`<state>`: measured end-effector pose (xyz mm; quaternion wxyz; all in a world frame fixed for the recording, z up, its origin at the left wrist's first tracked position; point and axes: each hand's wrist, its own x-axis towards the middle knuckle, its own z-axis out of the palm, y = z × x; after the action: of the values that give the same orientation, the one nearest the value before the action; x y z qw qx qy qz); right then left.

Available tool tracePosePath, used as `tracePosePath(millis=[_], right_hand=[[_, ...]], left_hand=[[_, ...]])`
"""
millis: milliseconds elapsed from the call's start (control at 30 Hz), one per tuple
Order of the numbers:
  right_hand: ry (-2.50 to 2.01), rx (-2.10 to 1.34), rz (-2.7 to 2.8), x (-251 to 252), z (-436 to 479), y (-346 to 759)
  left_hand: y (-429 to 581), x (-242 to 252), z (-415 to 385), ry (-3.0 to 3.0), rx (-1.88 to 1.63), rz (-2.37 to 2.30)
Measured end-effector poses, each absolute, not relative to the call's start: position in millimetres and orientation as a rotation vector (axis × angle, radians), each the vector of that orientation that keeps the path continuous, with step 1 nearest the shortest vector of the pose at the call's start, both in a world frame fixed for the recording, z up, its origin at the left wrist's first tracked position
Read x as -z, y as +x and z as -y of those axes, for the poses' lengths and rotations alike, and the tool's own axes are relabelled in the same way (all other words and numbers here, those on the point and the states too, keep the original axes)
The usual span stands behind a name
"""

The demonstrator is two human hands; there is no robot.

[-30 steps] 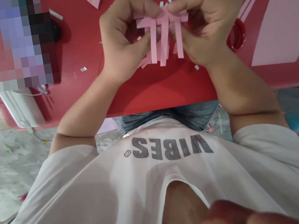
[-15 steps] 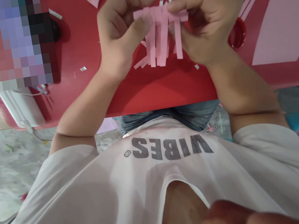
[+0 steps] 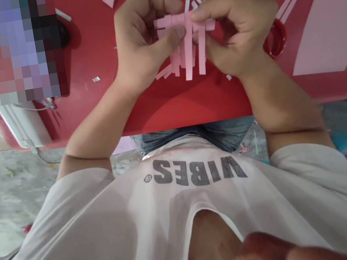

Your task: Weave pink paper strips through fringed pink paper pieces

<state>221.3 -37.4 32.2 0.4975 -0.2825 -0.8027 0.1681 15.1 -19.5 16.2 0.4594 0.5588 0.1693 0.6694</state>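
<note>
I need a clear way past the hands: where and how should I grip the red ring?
I'd pinch the right wall of the red ring, inside and outside at once, coming from above and the right. Its opening shows and that wall is exposed, whereas the right hand, at its wrist, hides the left side from view.

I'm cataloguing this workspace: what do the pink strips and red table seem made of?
Pink strips: probably matte paper, judging by their thin, flat, straight-cut look.
Red table: perhaps plastic or a painted surface, slightly glossy, from its smooth, even colour and soft sheen.
</note>
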Motion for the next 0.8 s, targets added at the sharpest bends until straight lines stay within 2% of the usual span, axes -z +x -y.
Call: tracePosePath(millis=[33, 100, 233, 333, 400, 500, 800], right_hand=[[-0.691, -0.396, 1.945, -31.5, 37.2, 222.0], [-0.719, -0.381, 1.950, -30.3, 37.2, 222.9], [-0.699, -0.365, 1.951, -31.1, 37.6, 220.1], [-0.641, -0.591, 1.838, -35.6, 37.6, 214.6], [-0.633, -0.781, 1.703, -39.6, 37.5, 212.4], [-0.700, -0.908, 1.617, -43.7, 37.6, 213.1], [-0.953, -0.880, 1.584, -35.6, 44.0, 202.7]], left_hand=[[20.5, -4.8, 13.9, 1.375, -1.741, -0.340], [26.2, 10.6, 5.6, 1.430, -1.700, -0.354], [20.8, 12.6, 1.6, 1.472, -1.657, -0.360], [12.7, 10.5, -2.0, 1.427, -1.694, -0.434], [8.5, 12.6, -6.6, 1.609, -1.493, -0.285], [5.1, 15.6, -10.2, 1.489, -1.602, -0.346], [-4.2, 11.8, 0.6, 1.648, -1.526, -0.407]])
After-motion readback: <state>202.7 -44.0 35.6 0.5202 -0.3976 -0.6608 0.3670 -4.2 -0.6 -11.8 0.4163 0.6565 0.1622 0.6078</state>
